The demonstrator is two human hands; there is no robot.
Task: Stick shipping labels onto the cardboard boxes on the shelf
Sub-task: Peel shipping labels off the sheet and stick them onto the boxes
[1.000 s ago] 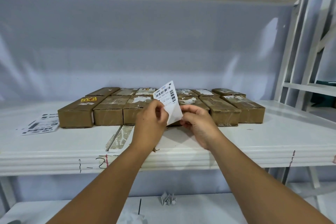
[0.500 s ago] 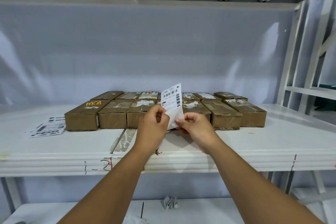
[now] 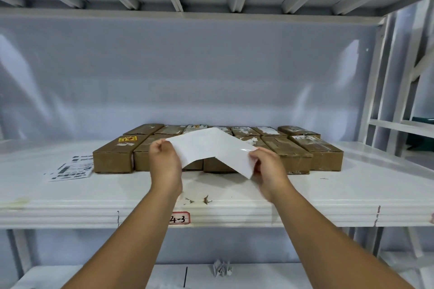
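We see the left grip (image 3: 165, 162) and right grip (image 3: 270, 169) each pinching one end of a white label sheet (image 3: 211, 150). Its blank side faces us, arched just in front of the cardboard boxes (image 3: 112, 159), which lie in two rows on the white shelf (image 3: 352, 190). Printed labels (image 3: 70, 169) lie left of the boxes.

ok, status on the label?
Left hand and right hand both pinching the label sheet, spread in front of the cardboard boxes. Not stuck yet. Nothing blocking the box tops.
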